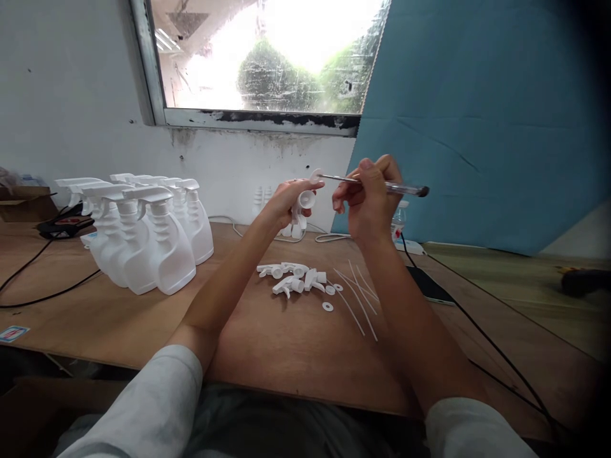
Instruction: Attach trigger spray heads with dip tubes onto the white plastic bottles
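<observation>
My left hand [285, 198], raised above the back of the table, is closed around a white trigger sprayer head [307, 200], its round cap opening facing me. A thin white washer [316, 175] is at the fingertips of the same hand. My right hand [375, 194] grips a slim screwdriver-like tool [403, 189] with a thin metal shaft and a clear, dark-ended handle. The tool's tip meets the washer. On the table below lie several more sprayer heads [289, 284], a few loose washers [327, 306] and several thin white dip tubes [359, 296].
Several white spray bottles [169, 257] with heads fitted stand together at the left. A dark flat device [429, 285], black cables [496, 346] and a clear bottle [400, 216] are at the right. Beyond the table [286, 356] are a window [272, 63] and a blue sheet [477, 127].
</observation>
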{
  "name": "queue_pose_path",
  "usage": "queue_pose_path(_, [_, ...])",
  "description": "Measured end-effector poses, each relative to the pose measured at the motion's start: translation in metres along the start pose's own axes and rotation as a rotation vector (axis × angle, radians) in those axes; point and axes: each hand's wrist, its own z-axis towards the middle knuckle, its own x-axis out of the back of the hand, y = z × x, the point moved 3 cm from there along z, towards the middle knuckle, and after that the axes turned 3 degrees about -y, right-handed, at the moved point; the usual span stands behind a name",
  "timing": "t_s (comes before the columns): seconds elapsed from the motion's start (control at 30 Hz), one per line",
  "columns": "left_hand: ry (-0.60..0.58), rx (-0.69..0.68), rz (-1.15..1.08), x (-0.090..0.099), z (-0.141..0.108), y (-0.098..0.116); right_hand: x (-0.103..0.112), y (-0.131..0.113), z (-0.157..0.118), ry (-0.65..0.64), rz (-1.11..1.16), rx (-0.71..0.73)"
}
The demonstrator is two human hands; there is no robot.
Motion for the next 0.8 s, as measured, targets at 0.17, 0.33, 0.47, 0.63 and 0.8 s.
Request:
queue_pose_path(0.17, [-0.062,0.003,0.681,0.016,0.010,-0.012,0.019,-0.016,0.004,0.164,0.076,0.047])
queue_pose_path(0.33, [-0.310,0.250,1.185,0.022,0.015,-0.035,0.030,-0.026,0.006,0.179,-0.017,0.152])
queue_pose_path(0.47, [-0.553,0.537,1.435,0.027,0.014,-0.055,0.030,-0.028,0.006,0.152,-0.004,0.220])
queue_pose_path(0.63, [-0.571,0.638,1.502,0.038,0.026,-0.074,0.026,-0.031,0.005,0.120,0.013,0.205])
queue_pose_path(0.8, [-0.628,0.701,1.463,0.045,0.039,-0.096,0.025,-0.033,0.004,0.107,-0.047,0.210])
